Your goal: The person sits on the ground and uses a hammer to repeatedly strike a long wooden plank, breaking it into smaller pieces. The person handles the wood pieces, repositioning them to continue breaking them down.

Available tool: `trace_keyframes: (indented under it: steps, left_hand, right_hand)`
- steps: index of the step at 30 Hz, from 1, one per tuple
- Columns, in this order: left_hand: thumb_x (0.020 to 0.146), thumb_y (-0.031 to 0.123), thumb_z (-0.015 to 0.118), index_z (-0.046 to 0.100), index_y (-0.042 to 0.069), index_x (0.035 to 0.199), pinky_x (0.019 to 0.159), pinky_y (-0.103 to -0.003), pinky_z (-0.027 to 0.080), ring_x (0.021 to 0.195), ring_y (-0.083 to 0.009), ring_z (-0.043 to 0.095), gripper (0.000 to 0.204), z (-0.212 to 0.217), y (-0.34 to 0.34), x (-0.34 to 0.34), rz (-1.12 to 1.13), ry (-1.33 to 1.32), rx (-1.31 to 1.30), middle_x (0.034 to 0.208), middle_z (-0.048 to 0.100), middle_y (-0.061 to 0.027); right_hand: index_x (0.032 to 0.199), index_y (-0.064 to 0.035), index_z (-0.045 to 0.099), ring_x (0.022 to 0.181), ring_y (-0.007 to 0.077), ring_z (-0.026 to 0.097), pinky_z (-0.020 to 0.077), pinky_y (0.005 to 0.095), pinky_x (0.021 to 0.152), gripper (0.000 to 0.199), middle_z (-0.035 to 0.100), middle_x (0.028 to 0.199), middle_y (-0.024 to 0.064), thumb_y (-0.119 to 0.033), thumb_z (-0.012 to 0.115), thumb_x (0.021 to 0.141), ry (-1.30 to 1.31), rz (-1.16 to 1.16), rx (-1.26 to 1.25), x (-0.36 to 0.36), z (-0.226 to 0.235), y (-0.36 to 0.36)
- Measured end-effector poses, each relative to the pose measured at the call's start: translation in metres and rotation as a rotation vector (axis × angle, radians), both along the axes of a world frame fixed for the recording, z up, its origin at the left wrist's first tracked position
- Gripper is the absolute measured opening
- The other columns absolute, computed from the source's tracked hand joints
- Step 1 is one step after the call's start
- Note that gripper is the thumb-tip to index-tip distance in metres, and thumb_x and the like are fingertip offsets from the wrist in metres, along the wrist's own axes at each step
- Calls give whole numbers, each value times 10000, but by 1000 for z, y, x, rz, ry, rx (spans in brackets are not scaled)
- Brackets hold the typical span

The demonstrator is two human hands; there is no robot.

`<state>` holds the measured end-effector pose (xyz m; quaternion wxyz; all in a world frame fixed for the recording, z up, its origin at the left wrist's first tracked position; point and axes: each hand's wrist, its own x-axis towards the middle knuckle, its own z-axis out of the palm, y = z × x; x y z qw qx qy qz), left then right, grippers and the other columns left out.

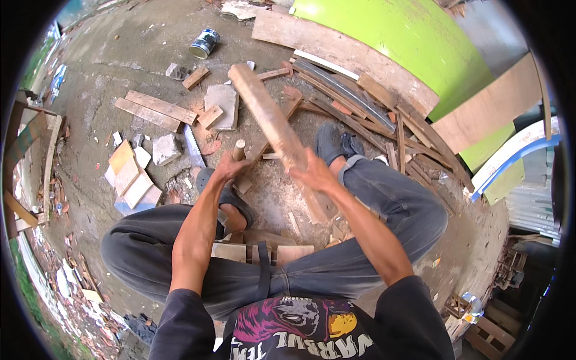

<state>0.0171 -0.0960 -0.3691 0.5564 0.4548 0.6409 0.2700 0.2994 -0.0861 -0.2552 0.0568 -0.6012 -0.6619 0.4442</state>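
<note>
My right hand (pixel 313 170) is closed around a long, thick piece of wood (pixel 264 108), slightly blurred. It slants from the far left down between my knees. My left hand (pixel 230 166) is wrapped around a round wooden handle (pixel 239 146) whose top end sticks up out of the fist. What the handle belongs to is hidden. Just left of this hand a saw blade (pixel 193 147) with a toothed edge lies on the ground. Wood shavings (pixel 279 195) are scattered below the long piece, between my feet.
Wooden strips (pixel 159 107), a grey slab (pixel 222 105) and stones (pixel 165 149) lie to the left. A metal can (pixel 204 43) is farther off. Piled lumber (pixel 366 114) and a green panel (pixel 408 42) stand to the right. Small boards (pixel 133 180) lie near my left knee.
</note>
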Motion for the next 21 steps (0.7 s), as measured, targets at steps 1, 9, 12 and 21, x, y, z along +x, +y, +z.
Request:
trace_keyframes:
  steps: [1, 9, 12, 21]
  left_hand:
    - [747, 135, 733, 625, 23, 696, 509, -286, 436, 546, -104, 531, 164, -1, -5, 0, -2, -16, -10, 635, 579, -14]
    - [743, 133, 729, 603, 36, 695, 506, -292, 425, 547, -103, 518, 166, -15, -4, -10, 35, -114, 11, 628, 565, 2]
    - [744, 133, 727, 608, 38, 704, 508, -295, 425, 548, -106, 516, 158, -16, -10, -15, 17, -94, -3, 626, 564, 3]
    - [742, 131, 727, 599, 34, 703, 513, -297, 408, 555, -106, 497, 164, -11, -9, -10, 20, -85, 56, 625, 554, 8]
  right_hand:
    - [1313, 164, 342, 1129, 433, 580, 463, 466, 990, 932, 527, 1240, 381, -462, 727, 738, 25, -44, -62, 4, 2, 1]
    - [1305, 126, 338, 1053, 424, 617, 523, 448, 885, 892, 548, 1197, 368, -489, 710, 777, -91, 109, -91, 6, -14, -1]
    - [1315, 179, 310, 969, 397, 654, 545, 474, 839, 941, 582, 1087, 380, -481, 707, 776, -54, 266, -97, -13, 7, 2]
    - [1270, 162, 358, 991, 422, 635, 526, 452, 870, 859, 566, 1130, 392, -445, 698, 766, -64, 53, -23, -8, -12, -5]
